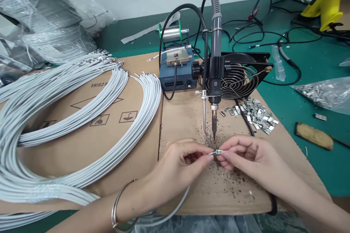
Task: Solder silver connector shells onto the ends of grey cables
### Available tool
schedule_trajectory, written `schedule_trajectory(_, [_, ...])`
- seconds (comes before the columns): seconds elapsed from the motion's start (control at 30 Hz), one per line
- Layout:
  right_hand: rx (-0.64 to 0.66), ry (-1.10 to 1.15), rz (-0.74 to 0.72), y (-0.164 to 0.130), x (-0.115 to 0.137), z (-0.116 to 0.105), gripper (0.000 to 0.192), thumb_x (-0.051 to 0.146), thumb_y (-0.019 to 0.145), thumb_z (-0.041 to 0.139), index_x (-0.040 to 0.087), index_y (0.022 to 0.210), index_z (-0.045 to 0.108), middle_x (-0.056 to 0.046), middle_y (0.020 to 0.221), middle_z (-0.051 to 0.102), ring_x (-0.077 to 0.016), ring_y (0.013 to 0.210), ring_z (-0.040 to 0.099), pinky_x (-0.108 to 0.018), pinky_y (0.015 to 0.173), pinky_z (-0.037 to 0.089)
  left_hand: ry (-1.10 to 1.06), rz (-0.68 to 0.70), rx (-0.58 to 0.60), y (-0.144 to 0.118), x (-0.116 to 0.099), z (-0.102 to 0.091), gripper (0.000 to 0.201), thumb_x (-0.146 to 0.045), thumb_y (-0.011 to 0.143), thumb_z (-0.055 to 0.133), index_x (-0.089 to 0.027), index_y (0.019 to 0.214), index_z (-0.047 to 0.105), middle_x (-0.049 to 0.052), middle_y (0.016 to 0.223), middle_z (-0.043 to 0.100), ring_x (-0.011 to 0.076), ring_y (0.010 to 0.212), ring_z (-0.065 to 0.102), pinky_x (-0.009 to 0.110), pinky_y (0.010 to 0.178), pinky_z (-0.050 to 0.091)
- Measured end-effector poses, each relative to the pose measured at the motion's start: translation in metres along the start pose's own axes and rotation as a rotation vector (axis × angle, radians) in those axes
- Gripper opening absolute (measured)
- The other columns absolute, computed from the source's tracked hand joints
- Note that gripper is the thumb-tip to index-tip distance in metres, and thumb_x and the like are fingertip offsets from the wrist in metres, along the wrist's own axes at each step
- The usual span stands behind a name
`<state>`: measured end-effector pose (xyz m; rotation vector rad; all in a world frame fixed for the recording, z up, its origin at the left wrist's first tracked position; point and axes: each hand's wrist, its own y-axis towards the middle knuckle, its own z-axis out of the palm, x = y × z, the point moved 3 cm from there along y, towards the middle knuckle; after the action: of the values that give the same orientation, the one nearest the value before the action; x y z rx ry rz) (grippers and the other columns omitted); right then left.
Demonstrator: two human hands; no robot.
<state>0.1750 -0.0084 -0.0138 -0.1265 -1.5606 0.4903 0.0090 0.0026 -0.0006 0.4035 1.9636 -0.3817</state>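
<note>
Head view: the left hand point(177, 160) and right hand point(243, 154) each pinch one end of a small metal connector point(216, 151) just under the soldering iron tip point(214, 134), above the cardboard-covered bench point(186, 116); steady, level grips would suit the joint.

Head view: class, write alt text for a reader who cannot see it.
Left hand and right hand pinch a small metal clip under a mounted soldering iron. Grey cables lie left; loose clips right.
</note>
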Motion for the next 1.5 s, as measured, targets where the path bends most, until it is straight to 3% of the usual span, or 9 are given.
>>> schedule_trajectory(0.27, [0.011, 0.07, 0.056, 0.015, 0.005, -0.004, 0.01, 0.022, 0.064, 0.074, 0.015, 0.065, 0.068, -0.003, 0.059, 0.071, -0.0082, 0.051, 0.063, -0.013, 0.049, 0.052, 0.127, 0.099, -0.045, 0.004, 0.001, -0.003, 0.018, -0.017, 0.08, 0.058, -0.021, 0.091, 0.072, 0.002, 0.073, 0.068, 0.0108, 0.063, 0.057, 0.021, 0.062, 0.045])
schedule_trajectory(0.5, [0.017, 0.072, 0.067, 0.023, 0.008, -0.005, 0.01, 0.019, 0.057, 0.078, 0.016, 0.062, 0.069, -0.002, 0.055, 0.07, -0.0095, 0.05, 0.063, -0.014, 0.048, 0.053, 0.15, 0.129, -0.078, 0.01, -0.001, -0.007, 0.015, -0.017, 0.08, 0.058, -0.017, 0.086, 0.071, 0.002, 0.07, 0.066, 0.0098, 0.062, 0.057, 0.019, 0.058, 0.043])
schedule_trajectory(1.5, [0.071, 0.06, 0.004, 0.022, 0.006, -0.009, 0.007, 0.016, 0.061, 0.077, 0.018, 0.065, 0.071, -0.001, 0.058, 0.071, -0.0089, 0.05, 0.063, -0.012, 0.049, 0.054, 0.191, 0.211, -0.081, 0.006, -0.005, -0.007, 0.018, -0.013, 0.081, 0.056, -0.013, 0.09, 0.071, 0.004, 0.066, 0.061, 0.0104, 0.058, 0.055, 0.021, 0.053, 0.042])
